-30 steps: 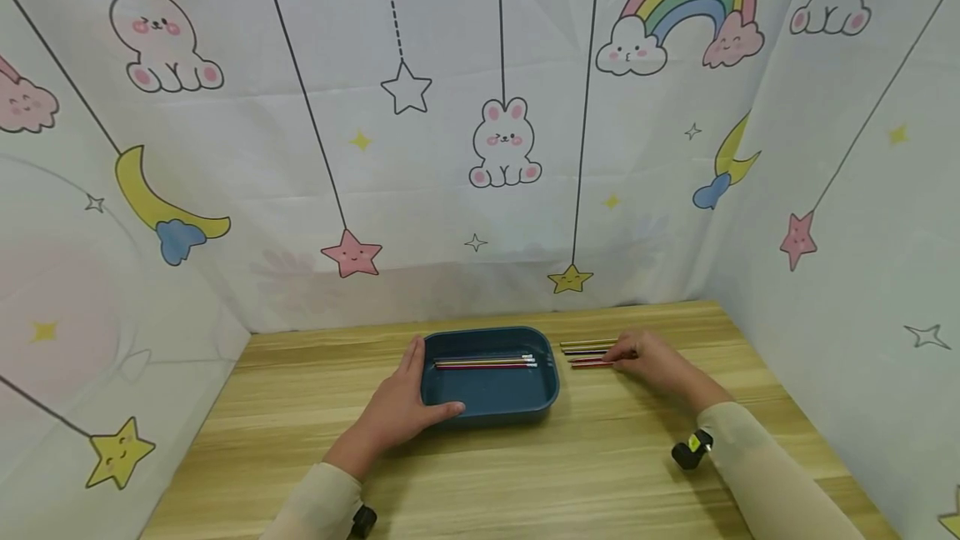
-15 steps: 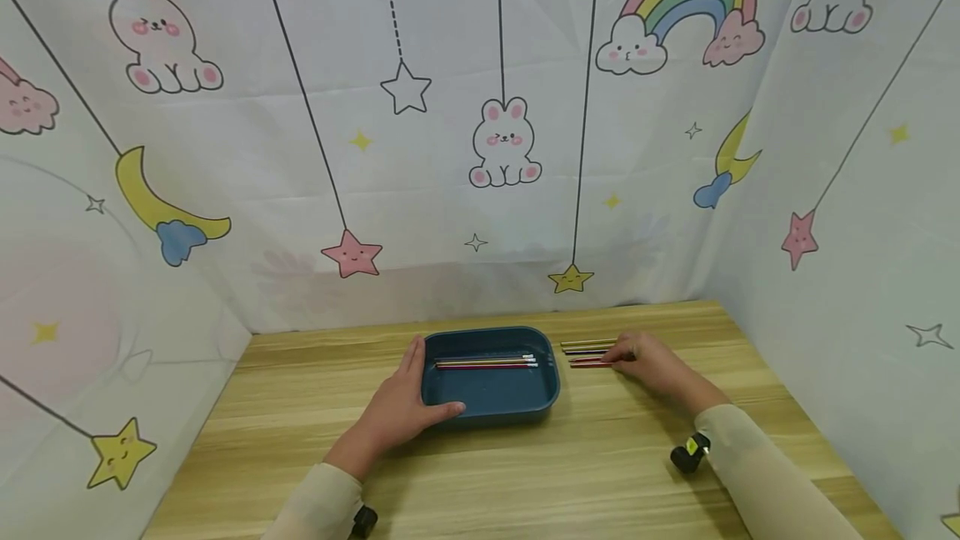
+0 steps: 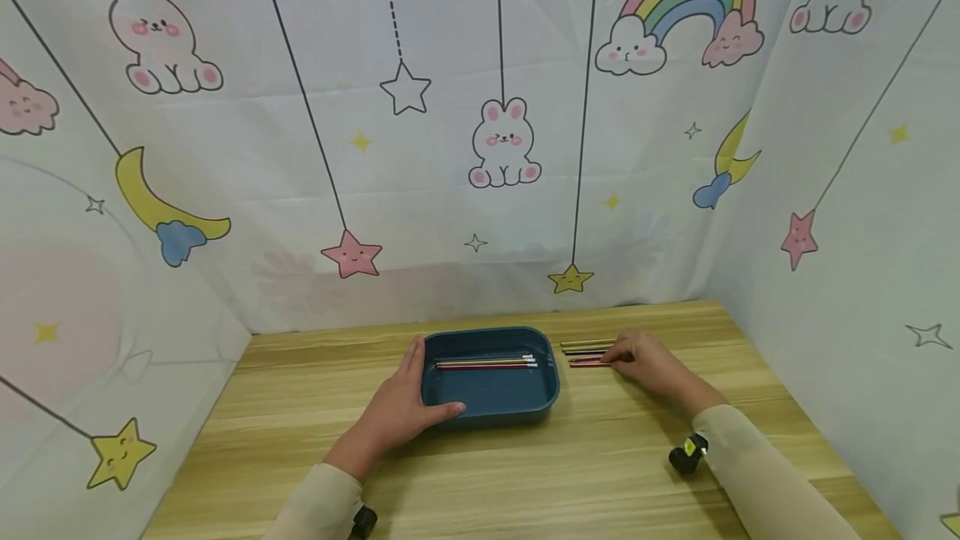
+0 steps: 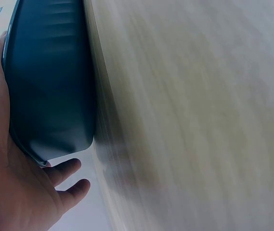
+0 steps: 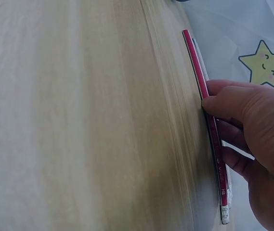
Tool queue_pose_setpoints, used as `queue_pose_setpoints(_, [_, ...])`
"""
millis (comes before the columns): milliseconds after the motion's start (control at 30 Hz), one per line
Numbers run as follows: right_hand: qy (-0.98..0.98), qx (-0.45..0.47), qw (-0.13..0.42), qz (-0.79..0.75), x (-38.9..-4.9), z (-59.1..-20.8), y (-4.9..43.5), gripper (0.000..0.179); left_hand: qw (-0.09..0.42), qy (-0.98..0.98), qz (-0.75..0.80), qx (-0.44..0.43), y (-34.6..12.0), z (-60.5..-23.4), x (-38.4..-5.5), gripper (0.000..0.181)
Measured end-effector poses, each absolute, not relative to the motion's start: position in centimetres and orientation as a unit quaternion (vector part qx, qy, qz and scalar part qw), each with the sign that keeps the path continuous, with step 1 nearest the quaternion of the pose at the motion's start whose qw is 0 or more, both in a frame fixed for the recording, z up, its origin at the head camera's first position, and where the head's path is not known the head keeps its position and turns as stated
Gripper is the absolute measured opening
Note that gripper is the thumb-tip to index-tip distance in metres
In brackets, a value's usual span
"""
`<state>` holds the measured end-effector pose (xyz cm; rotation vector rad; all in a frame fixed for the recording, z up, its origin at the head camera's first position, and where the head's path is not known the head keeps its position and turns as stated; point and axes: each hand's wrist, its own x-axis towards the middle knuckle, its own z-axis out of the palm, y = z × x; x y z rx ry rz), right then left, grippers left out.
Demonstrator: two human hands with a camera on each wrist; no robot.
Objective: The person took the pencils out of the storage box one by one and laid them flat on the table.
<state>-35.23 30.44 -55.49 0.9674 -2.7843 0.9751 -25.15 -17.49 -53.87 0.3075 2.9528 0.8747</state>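
A dark blue plastic tray (image 3: 491,419) rests on the table, with a few pencils (image 3: 486,364) lying in it, white-tipped ends to the right. My left hand (image 3: 401,402) rests against its front left corner, fingers along the left wall and thumb on the front rim. In the left wrist view, two fingers of that hand stick out past the tray's end. To the tray's right, my right hand (image 3: 645,357) pinches a red pencil (image 5: 198,67) between thumb and fingers, close to the table. Beside it, more pencils (image 3: 585,346) lie side by side, their right ends hidden by the hand.
The wooden table (image 3: 525,482) meets a white printed cloth (image 3: 420,190) at the back and both sides. A small black wrist camera (image 3: 687,454) sits under the right sleeve, and another (image 3: 363,522) under the left.
My right hand has shifted very slightly left, along with its sleeve. The left hand and the tray have stayed where they were.
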Motion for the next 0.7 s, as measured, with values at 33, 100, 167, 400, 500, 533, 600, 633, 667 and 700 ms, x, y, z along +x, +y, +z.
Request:
queue_pose_setpoints(33, [-0.898, 0.308, 0.018, 0.314, -35.24, -55.54, 30.41, 0.021, 0.023, 0.954, 0.283, 0.099, -17.47, -53.85, -25.13, 0.14])
queue_pose_setpoints(100, [-0.898, 0.307, 0.018, 0.316, -35.25, -55.57, 30.41, 0.021, 0.023, 0.953, 0.284, 0.098, -17.43, -53.79, -25.12, 0.14])
queue_pose_setpoints(167, [-0.898, 0.305, 0.019, 0.317, -35.22, -55.56, 30.44, 0.021, 0.023, 0.953, 0.286, 0.098, -17.4, -53.76, -25.1, 0.14])
queue_pose_setpoints(400, [-0.901, 0.295, 0.015, 0.318, -35.12, -55.41, 30.6, 0.02, 0.025, 0.954, 0.284, 0.097, -17.36, -53.71, -25.08, 0.139])
queue_pose_setpoints(500, [-0.901, 0.292, 0.012, 0.32, -35.15, -55.5, 30.62, 0.019, 0.026, 0.953, 0.285, 0.096, -17.38, -53.72, -25.07, 0.14])
queue_pose_setpoints(533, [-0.902, 0.292, 0.011, 0.319, -35.18, -55.54, 30.62, 0.019, 0.026, 0.954, 0.284, 0.096, -17.39, -53.73, -25.08, 0.14])
queue_pose_setpoints(600, [-0.902, 0.291, 0.009, 0.318, -35.21, -55.59, 30.65, 0.017, 0.026, 0.954, 0.284, 0.096, -17.41, -53.73, -25.06, 0.14])
queue_pose_setpoints(633, [-0.902, 0.29, 0.009, 0.318, -35.23, -55.62, 30.65, 0.017, 0.025, 0.953, 0.284, 0.097, -17.41, -53.73, -25.06, 0.14])
queue_pose_setpoints(667, [-0.902, 0.29, 0.009, 0.318, -35.24, -55.62, 30.67, 0.016, 0.024, 0.954, 0.284, 0.097, -17.4, -53.71, -25.06, 0.14])
queue_pose_setpoints(700, [-0.903, 0.29, 0.009, 0.319, -35.25, -55.63, 30.68, 0.016, 0.024, 0.954, 0.284, 0.097, -17.4, -53.71, -25.05, 0.14])
